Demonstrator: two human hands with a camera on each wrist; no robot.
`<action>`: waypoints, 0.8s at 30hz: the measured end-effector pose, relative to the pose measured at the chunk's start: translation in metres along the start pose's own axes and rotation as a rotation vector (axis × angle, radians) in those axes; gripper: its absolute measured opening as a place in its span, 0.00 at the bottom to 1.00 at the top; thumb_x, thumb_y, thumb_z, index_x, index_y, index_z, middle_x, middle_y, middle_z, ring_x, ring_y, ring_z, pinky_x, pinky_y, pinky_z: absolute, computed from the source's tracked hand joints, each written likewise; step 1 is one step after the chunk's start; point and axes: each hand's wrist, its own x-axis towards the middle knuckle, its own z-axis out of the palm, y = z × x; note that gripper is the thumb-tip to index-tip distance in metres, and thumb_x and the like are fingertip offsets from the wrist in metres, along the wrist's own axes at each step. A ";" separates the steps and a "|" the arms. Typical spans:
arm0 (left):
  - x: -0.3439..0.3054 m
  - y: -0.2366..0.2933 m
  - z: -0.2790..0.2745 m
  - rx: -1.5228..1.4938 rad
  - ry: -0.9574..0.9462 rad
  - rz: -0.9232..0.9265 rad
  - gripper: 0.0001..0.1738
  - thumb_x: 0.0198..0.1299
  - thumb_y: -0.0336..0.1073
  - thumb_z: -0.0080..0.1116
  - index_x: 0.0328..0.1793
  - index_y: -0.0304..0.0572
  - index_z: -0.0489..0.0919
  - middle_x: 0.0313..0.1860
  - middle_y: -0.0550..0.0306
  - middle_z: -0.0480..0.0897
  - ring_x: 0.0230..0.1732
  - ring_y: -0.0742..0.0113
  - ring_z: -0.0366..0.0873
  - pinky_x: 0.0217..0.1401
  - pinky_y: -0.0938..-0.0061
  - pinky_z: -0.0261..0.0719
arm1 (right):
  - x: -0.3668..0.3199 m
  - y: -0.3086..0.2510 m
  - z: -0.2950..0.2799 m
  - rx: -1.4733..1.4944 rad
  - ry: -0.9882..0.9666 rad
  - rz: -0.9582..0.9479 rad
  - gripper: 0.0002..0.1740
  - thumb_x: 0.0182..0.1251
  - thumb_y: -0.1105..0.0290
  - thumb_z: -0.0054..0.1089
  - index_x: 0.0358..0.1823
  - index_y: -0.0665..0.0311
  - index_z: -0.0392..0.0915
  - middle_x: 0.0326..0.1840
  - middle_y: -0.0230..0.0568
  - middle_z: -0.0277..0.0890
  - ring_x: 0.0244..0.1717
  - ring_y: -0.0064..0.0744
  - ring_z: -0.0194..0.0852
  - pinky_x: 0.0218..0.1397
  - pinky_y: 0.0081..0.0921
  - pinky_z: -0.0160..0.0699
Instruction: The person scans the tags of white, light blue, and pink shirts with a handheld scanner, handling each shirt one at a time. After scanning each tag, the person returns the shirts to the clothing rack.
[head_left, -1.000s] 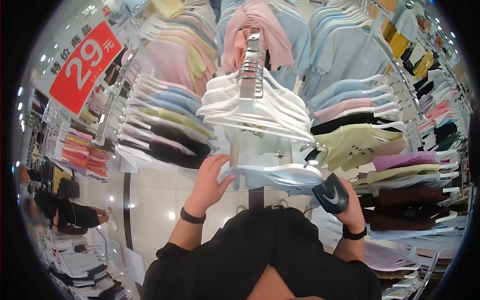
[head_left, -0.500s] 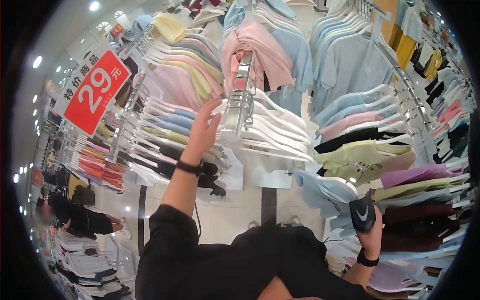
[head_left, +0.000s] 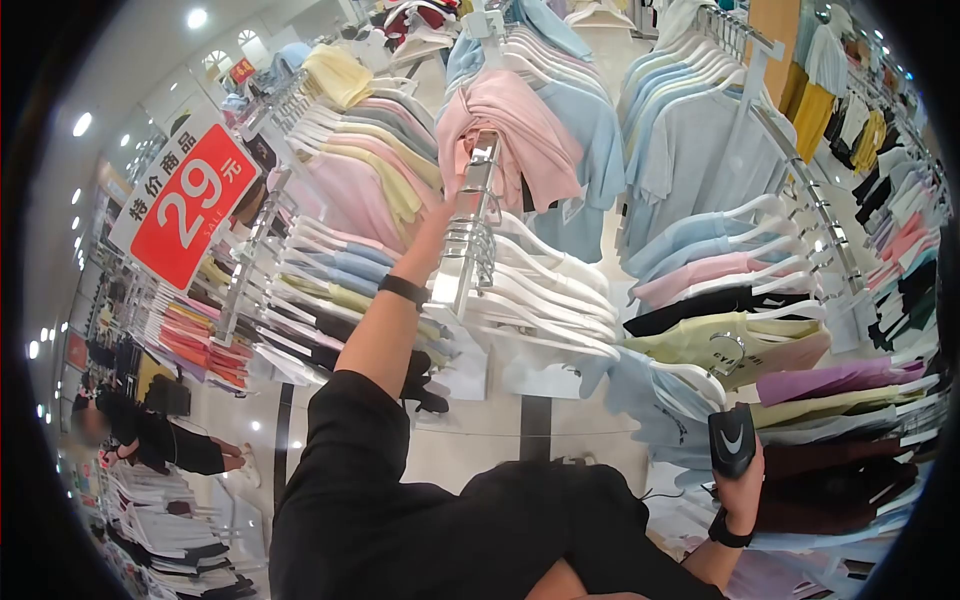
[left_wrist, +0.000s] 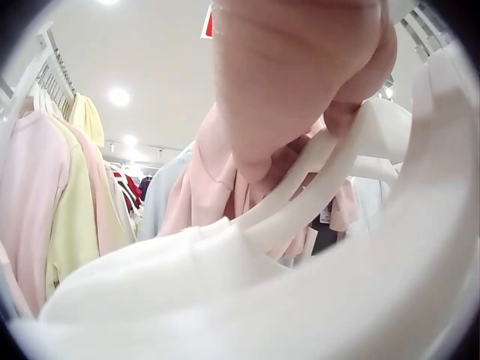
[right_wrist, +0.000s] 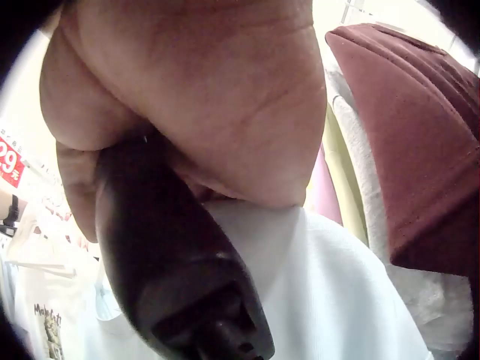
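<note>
My left hand (head_left: 430, 240) reaches over the front rail, partly hidden behind metal hooks. In the left wrist view that hand (left_wrist: 300, 67) has curled fingers and thumb pinching a white hanger (left_wrist: 330, 169), beside draped pink cloth (left_wrist: 199, 191). At the right, my right hand (head_left: 742, 490) grips a black handheld device (head_left: 732, 445). A light blue shirt (head_left: 650, 400) on a white hanger hangs right beside it. The right wrist view shows the palm (right_wrist: 202, 90) wrapped over the device (right_wrist: 172, 240), with pale blue cloth (right_wrist: 322, 262) behind; its fingertips are mostly hidden.
White hangers (head_left: 550, 300) crowd the front rail (head_left: 478, 170). Racks of shirts stand on both sides, including a yellow-green shirt (head_left: 700, 345) and dark garments (head_left: 830, 485). A red sale sign (head_left: 190, 205) is at left, and a person (head_left: 165, 430) stands lower left.
My left hand has moved from the blue shirt up and forward to the hangers on the rail. My right hand has carried the device and the blue shirt to the right and down.
</note>
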 end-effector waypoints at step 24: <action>-0.053 0.018 -0.016 0.270 -0.214 0.026 0.19 0.62 0.22 0.63 0.60 0.36 0.82 0.49 0.61 0.88 0.48 0.73 0.85 0.55 0.74 0.83 | 0.051 0.024 0.020 0.061 -0.195 0.053 0.28 0.49 0.80 0.71 0.57 0.69 0.78 0.49 0.54 0.83 0.50 0.56 0.83 0.56 0.37 0.80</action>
